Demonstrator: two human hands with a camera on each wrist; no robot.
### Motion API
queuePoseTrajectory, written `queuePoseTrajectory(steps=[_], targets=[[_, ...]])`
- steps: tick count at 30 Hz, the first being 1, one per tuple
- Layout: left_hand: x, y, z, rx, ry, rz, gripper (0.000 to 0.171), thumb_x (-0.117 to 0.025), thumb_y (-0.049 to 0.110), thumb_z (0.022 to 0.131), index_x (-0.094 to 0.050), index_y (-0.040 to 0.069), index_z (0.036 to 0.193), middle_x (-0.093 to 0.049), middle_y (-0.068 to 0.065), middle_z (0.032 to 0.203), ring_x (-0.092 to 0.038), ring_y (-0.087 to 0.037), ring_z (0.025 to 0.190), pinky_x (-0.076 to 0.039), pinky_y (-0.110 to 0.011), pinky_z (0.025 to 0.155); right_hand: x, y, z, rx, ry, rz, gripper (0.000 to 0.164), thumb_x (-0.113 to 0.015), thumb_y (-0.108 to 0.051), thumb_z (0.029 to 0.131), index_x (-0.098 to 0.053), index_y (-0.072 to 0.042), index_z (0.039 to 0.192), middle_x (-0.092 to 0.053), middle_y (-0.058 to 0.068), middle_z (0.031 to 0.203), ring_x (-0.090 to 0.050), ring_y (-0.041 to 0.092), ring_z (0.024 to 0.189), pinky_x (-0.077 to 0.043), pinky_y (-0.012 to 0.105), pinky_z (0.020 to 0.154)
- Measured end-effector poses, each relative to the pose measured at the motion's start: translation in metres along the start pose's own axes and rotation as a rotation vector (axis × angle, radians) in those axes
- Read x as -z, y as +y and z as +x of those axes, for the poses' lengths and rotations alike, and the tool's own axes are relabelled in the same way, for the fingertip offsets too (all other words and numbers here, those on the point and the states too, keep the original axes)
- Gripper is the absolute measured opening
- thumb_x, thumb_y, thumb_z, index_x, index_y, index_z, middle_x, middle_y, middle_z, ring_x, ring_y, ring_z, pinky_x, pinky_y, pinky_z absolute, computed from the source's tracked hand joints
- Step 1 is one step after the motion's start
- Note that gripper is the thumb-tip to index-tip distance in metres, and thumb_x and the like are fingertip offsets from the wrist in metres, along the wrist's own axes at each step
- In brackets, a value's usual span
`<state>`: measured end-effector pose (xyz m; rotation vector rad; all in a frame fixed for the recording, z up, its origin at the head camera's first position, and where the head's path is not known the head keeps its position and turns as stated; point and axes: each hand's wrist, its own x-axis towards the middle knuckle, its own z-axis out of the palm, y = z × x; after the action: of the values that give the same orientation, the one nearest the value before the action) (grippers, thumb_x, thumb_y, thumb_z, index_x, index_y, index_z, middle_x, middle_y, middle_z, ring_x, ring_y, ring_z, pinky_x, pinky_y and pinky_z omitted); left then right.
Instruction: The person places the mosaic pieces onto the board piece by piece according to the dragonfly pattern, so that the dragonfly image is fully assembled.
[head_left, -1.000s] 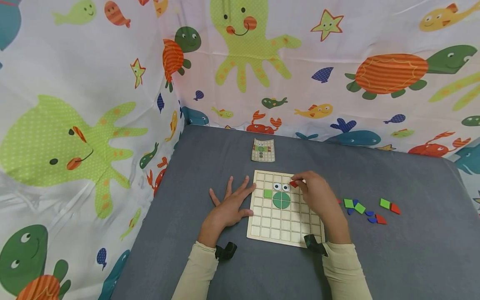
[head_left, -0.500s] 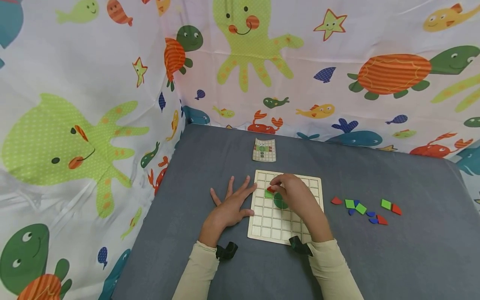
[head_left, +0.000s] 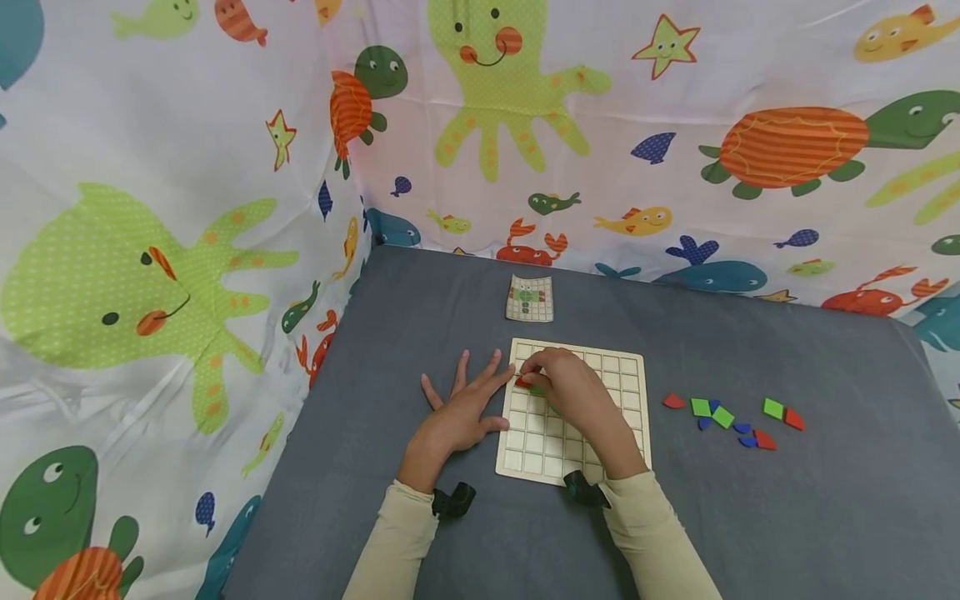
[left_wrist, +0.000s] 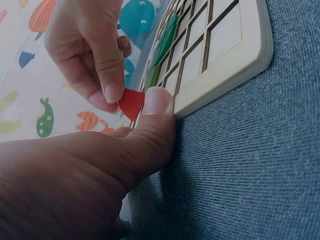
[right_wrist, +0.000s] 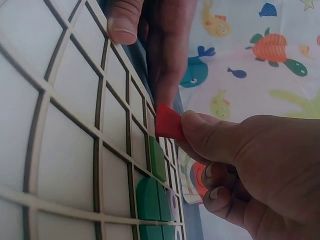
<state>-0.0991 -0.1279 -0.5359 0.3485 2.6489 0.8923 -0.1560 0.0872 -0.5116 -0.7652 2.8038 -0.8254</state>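
Note:
My right hand [head_left: 573, 387] pinches a red quarter-circle tile [right_wrist: 169, 122] between thumb and finger, at the left side of the wooden grid board [head_left: 528, 454]. A light green square tile [right_wrist: 157, 159] sits in the board beside the red one. Dark green quarter-circle tiles [right_wrist: 148, 200] lie in neighbouring cells, mostly hidden by the right hand in the head view. My left hand [head_left: 456, 421] is spread on the table along the board's left edge, its thumb [left_wrist: 156, 102] touching that edge.
A small pattern card [head_left: 529, 298] lies behind the board. Several loose tiles lie to the right, among them a red quarter-circle [head_left: 673, 401], a green square [head_left: 772, 407] and a blue piece [head_left: 742, 428]. A printed sea-animal cloth [head_left: 555, 150] hangs behind the grey table [head_left: 420, 300].
My right hand has carried the red tile leftward across the board, from right of the eye tiles to the cell left of the light green square. The left hand has stayed put.

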Motion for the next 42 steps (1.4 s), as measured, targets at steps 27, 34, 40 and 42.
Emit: queuePoseTrajectory(steps=[27,34,40,42], targets=[[0.001,0.0,0.0,-0.005,-0.004,0.0,0.087,-0.076,0.037,0.094,-0.031,0.036,0.168,-0.011,0.007,0.178,0.015,-0.036,0.163,0.027,-0.084,0.106,-0.011,0.001,0.006,0.052,-0.013,-0.13,0.008,-0.08,-0.009,0.096,-0.081,-0.012,0.103,-0.068,-0.001,0.102,-0.068,0.016,0.092,-0.062,0.033,0.079],[0.0,0.0,0.001,-0.003,-0.001,0.011,0.087,-0.076,0.038,0.094,-0.03,0.037,0.169,-0.011,0.007,0.178,0.015,-0.035,0.163,0.026,-0.084,0.107,-0.011,0.002,0.002,0.076,0.005,-0.147,0.006,-0.081,-0.014,0.096,-0.082,-0.014,0.102,-0.064,0.0,0.102,-0.066,0.014,0.088,-0.062,0.033,0.076],[-0.001,-0.002,0.002,-0.006,-0.002,-0.001,0.087,-0.076,0.036,0.094,-0.031,0.036,0.169,-0.012,0.006,0.178,0.014,-0.036,0.163,0.025,-0.085,0.107,-0.01,0.002,-0.002,0.065,-0.025,-0.096,0.009,-0.082,-0.025,0.096,-0.08,-0.018,0.101,-0.064,0.0,0.108,-0.064,0.015,0.087,-0.059,0.033,0.073],[-0.001,-0.003,0.002,-0.007,-0.002,-0.004,0.087,-0.076,0.036,0.094,-0.031,0.036,0.169,-0.012,0.006,0.178,0.014,-0.036,0.163,0.026,-0.085,0.106,-0.01,0.002,-0.002,0.069,-0.024,-0.099,0.011,-0.083,-0.026,0.095,-0.079,-0.018,0.101,-0.064,0.0,0.108,-0.065,0.017,0.089,-0.06,0.035,0.075]])
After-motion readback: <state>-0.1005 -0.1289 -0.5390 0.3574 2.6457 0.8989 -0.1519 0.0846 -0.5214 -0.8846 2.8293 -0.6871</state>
